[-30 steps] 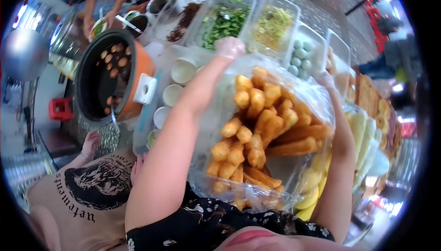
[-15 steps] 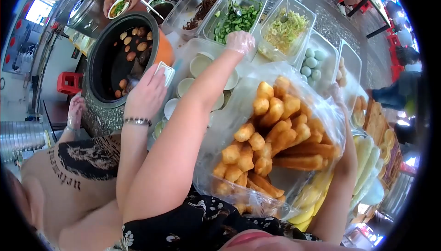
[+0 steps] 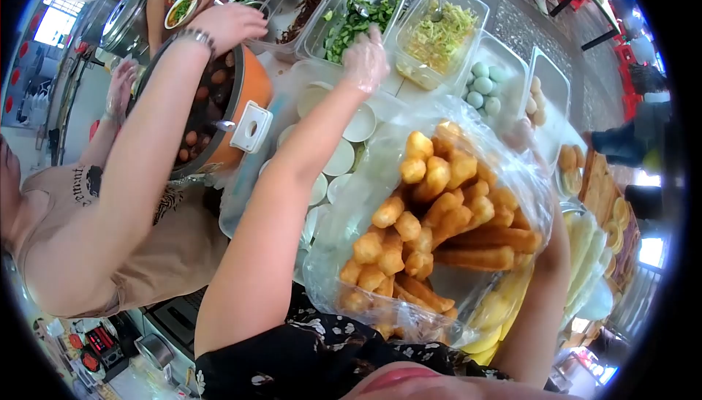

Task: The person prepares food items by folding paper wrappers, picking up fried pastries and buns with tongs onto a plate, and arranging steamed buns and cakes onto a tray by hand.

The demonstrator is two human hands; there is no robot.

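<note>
I have my left hand at the greens tub's near edge, index finger extended, grip unclear. My right hand meets the dough-stick bag's far-right edge; finger closure, I can't tell.

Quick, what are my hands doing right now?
Left hand: one finger extended toward the greens; otherwise open or closed, unclear.
Right hand: beside the plastic bag; grip can't be told.
</note>
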